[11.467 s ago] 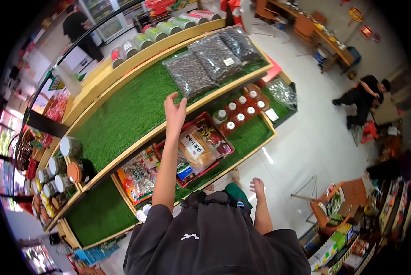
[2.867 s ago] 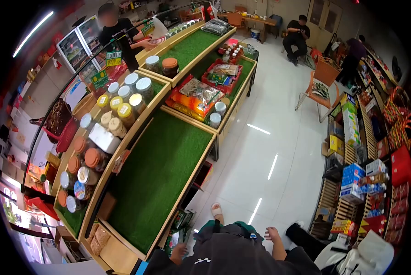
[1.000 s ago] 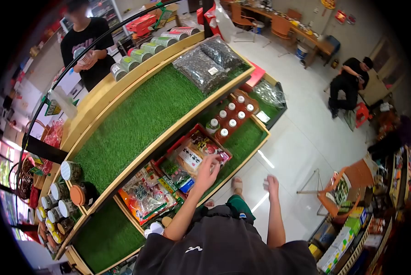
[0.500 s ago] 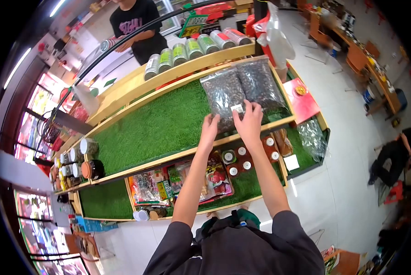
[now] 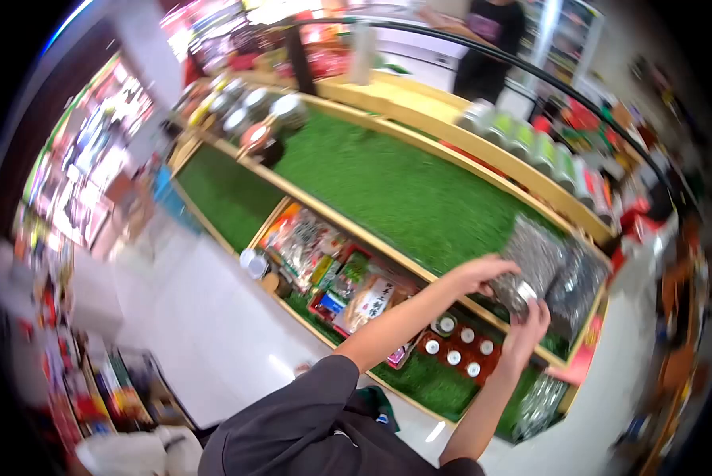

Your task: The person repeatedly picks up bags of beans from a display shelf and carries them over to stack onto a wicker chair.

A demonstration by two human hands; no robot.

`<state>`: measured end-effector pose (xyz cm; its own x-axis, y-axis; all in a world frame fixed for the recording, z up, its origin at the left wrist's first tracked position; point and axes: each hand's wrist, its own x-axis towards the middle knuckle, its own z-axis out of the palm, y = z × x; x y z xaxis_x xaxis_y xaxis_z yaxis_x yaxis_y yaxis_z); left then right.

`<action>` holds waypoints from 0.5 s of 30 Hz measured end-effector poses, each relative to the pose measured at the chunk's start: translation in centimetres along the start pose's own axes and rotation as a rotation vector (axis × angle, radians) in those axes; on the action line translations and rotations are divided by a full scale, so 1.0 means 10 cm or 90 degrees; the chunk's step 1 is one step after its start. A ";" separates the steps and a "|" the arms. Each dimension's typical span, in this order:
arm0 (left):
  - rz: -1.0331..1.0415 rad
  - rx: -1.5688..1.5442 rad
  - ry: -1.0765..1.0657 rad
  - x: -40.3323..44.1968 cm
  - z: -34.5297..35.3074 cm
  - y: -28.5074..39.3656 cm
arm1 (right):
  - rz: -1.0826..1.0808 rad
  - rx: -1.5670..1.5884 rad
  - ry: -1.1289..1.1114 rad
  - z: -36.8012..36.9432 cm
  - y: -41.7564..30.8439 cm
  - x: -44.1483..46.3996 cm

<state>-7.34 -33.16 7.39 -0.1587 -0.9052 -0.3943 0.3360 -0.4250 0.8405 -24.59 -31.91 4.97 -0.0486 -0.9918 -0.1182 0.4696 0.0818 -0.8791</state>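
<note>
Over the near edge of the upper shelf, my left hand (image 5: 489, 275) and my right hand (image 5: 528, 327) close around opposite sides of a small jar-like thing (image 5: 517, 293). It looks roundish and shiny with a silvery rim; blur hides its contents. Just beyond it lies a clear bag of dark pieces (image 5: 535, 252) on green artificial turf (image 5: 404, 198). A second dark-filled bag (image 5: 580, 289) is beside that one, to the right of my hands.
Cans (image 5: 542, 151) line the raised back ledge. Lidded jars (image 5: 288, 111) stand at the shelf's left end. Below, white-capped jars (image 5: 454, 358) and packaged foods (image 5: 372, 305) fill the lower shelf. A person in black (image 5: 491, 40) stands behind the display.
My view has swung left, so the display appears tilted and shifted right. My hands, earlier on the near edge of the bag, now hold a jar-like thing between them.
</note>
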 end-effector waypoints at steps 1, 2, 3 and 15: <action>-0.023 -0.086 -0.038 -0.07 -0.04 0.03 | 0.036 0.055 -0.003 0.05 -0.06 -0.05; 0.005 -0.088 -0.029 -0.17 -0.10 0.03 | 0.058 0.056 -0.012 0.15 -0.11 -0.12; 0.028 -0.080 -0.025 -0.32 -0.10 0.03 | 0.077 0.064 -0.013 0.24 -0.13 -0.25; 0.361 -0.202 0.053 -3.28 -1.22 -0.24 | 0.350 0.144 -0.358 1.74 0.72 -2.29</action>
<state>8.40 -2.44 13.76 0.1918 -0.9806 0.0402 0.6065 0.1506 0.7807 -4.76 -10.29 9.44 0.6619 -0.7216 -0.2029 0.4673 0.6089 -0.6410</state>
